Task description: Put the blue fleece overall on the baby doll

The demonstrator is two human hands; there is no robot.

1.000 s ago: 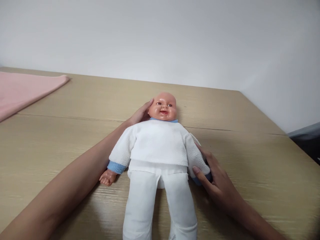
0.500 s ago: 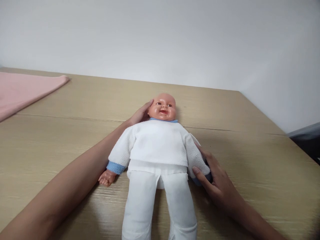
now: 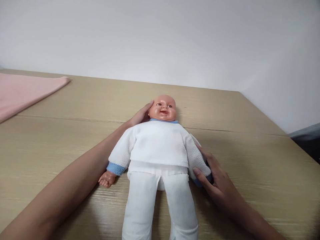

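A baby doll (image 3: 160,143) lies face up with its head toward the far side, dressed in a white fleece top with blue cuffs and white trousers. My left hand (image 3: 142,115) cups the side of the doll's head, its thumb at the temple; the other fingers are hidden behind the head and neck. On the right, my right hand (image 3: 216,180) is wrapped round the doll's sleeved arm near the cuff, thumb on top. That arm's doll hand is hidden by my fingers. The doll's other hand (image 3: 107,179) rests beside my left forearm. Its feet are out of view.
The doll lies on a light wooden table (image 3: 250,160) with a seam running across it. A pink cloth (image 3: 27,91) is spread at the far left. Behind the table rises a white wall (image 3: 160,40). Something dark (image 3: 308,141) stands beyond the right edge.
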